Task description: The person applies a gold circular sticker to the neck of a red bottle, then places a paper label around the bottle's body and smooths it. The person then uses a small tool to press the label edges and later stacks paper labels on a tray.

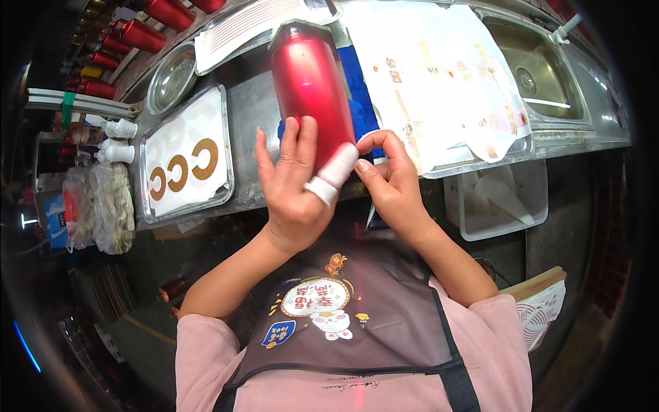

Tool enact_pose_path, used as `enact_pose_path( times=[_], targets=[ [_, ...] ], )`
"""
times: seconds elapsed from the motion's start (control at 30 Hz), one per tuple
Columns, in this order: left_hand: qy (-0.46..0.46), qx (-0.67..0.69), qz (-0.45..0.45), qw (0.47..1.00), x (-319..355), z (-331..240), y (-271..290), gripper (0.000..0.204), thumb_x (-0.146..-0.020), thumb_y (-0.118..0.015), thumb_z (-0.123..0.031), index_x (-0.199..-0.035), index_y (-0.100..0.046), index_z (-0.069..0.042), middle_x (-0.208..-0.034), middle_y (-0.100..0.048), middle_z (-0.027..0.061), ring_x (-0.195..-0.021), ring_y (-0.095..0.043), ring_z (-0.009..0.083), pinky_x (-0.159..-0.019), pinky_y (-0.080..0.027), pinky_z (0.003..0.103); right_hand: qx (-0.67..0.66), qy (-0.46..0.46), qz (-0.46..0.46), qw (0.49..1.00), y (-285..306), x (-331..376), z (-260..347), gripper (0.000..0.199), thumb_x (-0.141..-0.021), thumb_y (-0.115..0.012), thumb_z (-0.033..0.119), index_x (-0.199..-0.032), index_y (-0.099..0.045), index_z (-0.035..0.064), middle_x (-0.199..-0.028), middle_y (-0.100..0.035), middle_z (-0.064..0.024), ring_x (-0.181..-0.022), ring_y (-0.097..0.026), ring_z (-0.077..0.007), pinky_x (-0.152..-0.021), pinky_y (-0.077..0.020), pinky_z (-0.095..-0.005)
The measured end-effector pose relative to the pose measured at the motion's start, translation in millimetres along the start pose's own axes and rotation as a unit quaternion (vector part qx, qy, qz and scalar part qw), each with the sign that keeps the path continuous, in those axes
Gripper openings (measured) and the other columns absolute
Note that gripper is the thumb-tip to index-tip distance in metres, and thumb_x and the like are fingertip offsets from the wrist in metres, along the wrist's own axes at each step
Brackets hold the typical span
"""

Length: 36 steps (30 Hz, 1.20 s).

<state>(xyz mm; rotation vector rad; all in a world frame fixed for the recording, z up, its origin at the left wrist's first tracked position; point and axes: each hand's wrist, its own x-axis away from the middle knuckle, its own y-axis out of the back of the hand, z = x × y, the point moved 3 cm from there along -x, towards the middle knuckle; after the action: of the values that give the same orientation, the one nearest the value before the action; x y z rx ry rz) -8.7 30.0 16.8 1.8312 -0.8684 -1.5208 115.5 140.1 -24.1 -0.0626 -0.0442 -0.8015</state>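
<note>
red bottle [310, 86]: glossy, metallic sheen, smooth. worktop [250, 113]: brushed steel, dull grey. sink [542, 69]: same steel, slightly shinier. trays [147, 154]: thin bright metal rims. sheets [439, 75]: white paper, matt, printed. bin [504, 206]: translucent plastic. left hand [295, 185]: white cloth tape on one finger. apron [364, 309]: smooth dark fabric.

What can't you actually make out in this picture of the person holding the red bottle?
Head view only:
- Lower end of the red bottle: covered by the left hand and its white-wrapped finger.
- What the right hand pinches: hidden behind its own fingertips.
- Far row of red bottles: cut off by the top edge, too small for detail.
- Contents of the clear bag: blurred near the rim.
</note>
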Motion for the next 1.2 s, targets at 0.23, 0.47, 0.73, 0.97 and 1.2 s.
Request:
enact_pose_path(
  times=[0.23,0.47,0.73,0.97,1.2],
  targets=[
    [0.167,0.187,-0.036,0.967,20,15,-7,0.073,-0.072,-0.086,-0.01,-0.137,-0.057,0.0,-0.144,-0.052,0.027,-0.131,-0.053,0.0405,-0.112,-0.032,0.058,0.074,0.086,-0.016,0.993,-6,18,15,0.027,-0.087,-0.062,0.005,-0.114,-0.059,0.0023,-0.103,-0.061,-0.012,-0.081,-0.056,-0.023,-0.07,-0.0478,-0.0319],
    [0.131,0.176,0.019,0.975,52,16,4,0.061,-0.075,-0.083,-0.007,-0.131,-0.062,0.001,-0.145,-0.05,0.0284,-0.132,-0.053,0.0401,-0.113,-0.027,0.062,0.222,0.197,-0.068,0.952,-23,7,31,0.047,-0.078,-0.078,0.019,-0.115,-0.054,0.0026,-0.103,-0.06,-0.0123,-0.085,-0.057,-0.0313,-0.07,-0.0501,-0.0395],
    [0.069,0.126,0.043,0.989,51,17,4,0.055,-0.074,-0.08,-0.004,-0.127,-0.068,-0.008,-0.15,-0.045,0.0263,-0.131,-0.053,0.0408,-0.112,-0.024,0.064,0.2,0.194,-0.077,0.957,-27,5,21,0.039,-0.084,-0.071,0.014,-0.116,-0.051,0.0014,-0.109,-0.057,-0.0153,-0.09,-0.057,-0.0337,-0.071,-0.0511,-0.0416],
    [0.033,0.055,0.055,0.996,37,13,9,0.053,-0.073,-0.081,-0.007,-0.125,-0.07,-0.013,-0.15,-0.044,0.0263,-0.128,-0.055,0.0431,-0.11,-0.027,0.064,0.166,0.179,-0.039,0.969,-23,4,20,0.033,-0.087,-0.065,0.008,-0.116,-0.052,0.0019,-0.108,-0.058,-0.0153,-0.089,-0.056,-0.0329,-0.074,-0.0502,-0.0414],
    [-0.013,-0.016,0.06,0.998,13,4,17,0.047,-0.073,-0.078,-0.015,-0.12,-0.074,-0.022,-0.142,-0.052,0.0275,-0.12,-0.06,0.0446,-0.104,-0.034,0.067,0.087,0.155,-0.008,0.984,-16,1,11,0.026,-0.089,-0.057,0.001,-0.115,-0.055,0.0013,-0.109,-0.058,-0.0146,-0.09,-0.053,-0.0286,-0.079,-0.0487,-0.0365]
  ],
)
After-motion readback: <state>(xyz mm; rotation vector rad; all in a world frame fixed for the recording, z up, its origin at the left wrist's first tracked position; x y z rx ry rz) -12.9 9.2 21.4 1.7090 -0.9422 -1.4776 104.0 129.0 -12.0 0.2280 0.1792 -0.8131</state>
